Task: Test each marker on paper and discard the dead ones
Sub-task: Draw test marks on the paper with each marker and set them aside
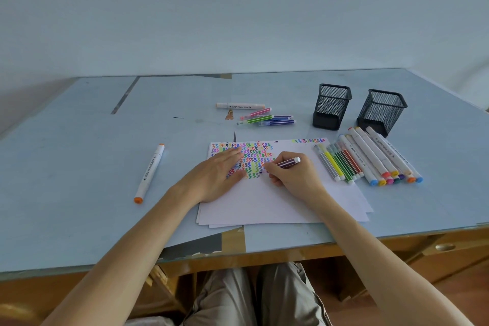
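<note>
Sitting near the front edge of the blue table [79,140], the stack of white paper [264,201] has lots of bare table on its left side. Only one fat marker with orange ends [149,173] lies out there, well apart from the paper. The right side is crowded. A row of markers [370,159] lies just beside the paper's right edge, thin ones closest and fat white ones farther out. Behind that row stand two black mesh cups [357,111], upright and near each other. At the back, past the top edge of the paper, a small bunch of thin markers [267,119] lies with one fat white marker [239,106] behind it.

The top of the paper is full of little zigzag marks [254,156] in many colors. The lower half is still white.

The left hand [217,172] lies flat on the paper with its fingers straight and close together, covering some of the marks. It presses the sheet down. The right hand [293,174] sits next to it, a little to the right. Its fingers are curled and pinch a dark purple striped marker [287,162]. The white end of that marker points up and to the right. Its tip is down at the paper by the lowest row of marks, hidden by the fingers. Both arms reach in from the front edge of the table.
</note>
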